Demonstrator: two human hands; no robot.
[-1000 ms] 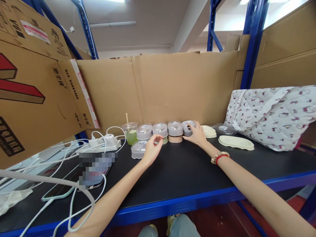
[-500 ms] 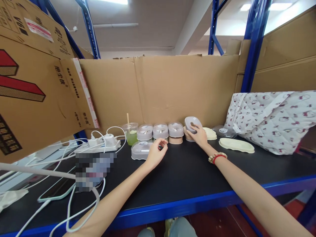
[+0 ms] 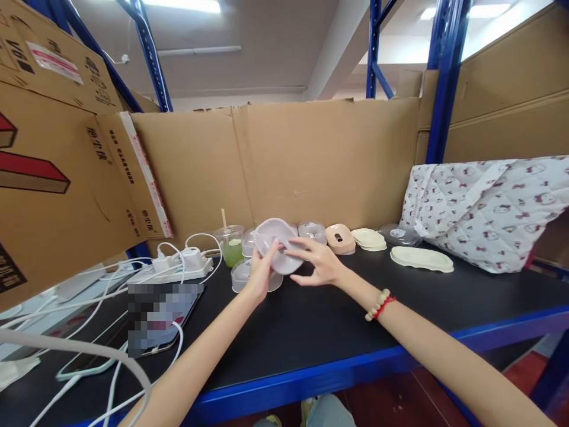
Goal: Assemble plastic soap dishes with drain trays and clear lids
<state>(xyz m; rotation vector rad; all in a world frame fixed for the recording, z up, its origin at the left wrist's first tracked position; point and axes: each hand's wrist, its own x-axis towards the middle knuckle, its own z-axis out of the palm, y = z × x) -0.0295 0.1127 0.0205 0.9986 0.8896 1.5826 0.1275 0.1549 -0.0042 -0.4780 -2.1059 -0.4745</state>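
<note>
A pale grey-purple oval lid [image 3: 272, 228] is tilted up above the row of containers, between my two hands. My left hand [image 3: 261, 273] grips its lower left side, thumb over the face. My right hand [image 3: 322, 264] holds its right side, fingers across the face and thumb near the lower edge. Behind and below my hands sit several lidded oval containers, partly hidden, among them one with a clear grey lid [image 3: 312, 231] and one at the front left [image 3: 240, 276]. To the right, a peach oval container [image 3: 340, 236] stands uncovered with a small dark slot in its top.
Cream wavy-edged trays [image 3: 421, 258] and a dark clear lid [image 3: 400, 235] lie at the right, before a quilted bag [image 3: 484, 207]. A cup of green drink [image 3: 232, 252], a power strip [image 3: 173, 267], cables and phones [image 3: 178, 326] occupy the left. Cardboard [image 3: 320, 160] walls the back.
My right hand has lifted the lid off the peach container and carried it left to my left hand, which has closed on it. The view has shifted slightly right.
</note>
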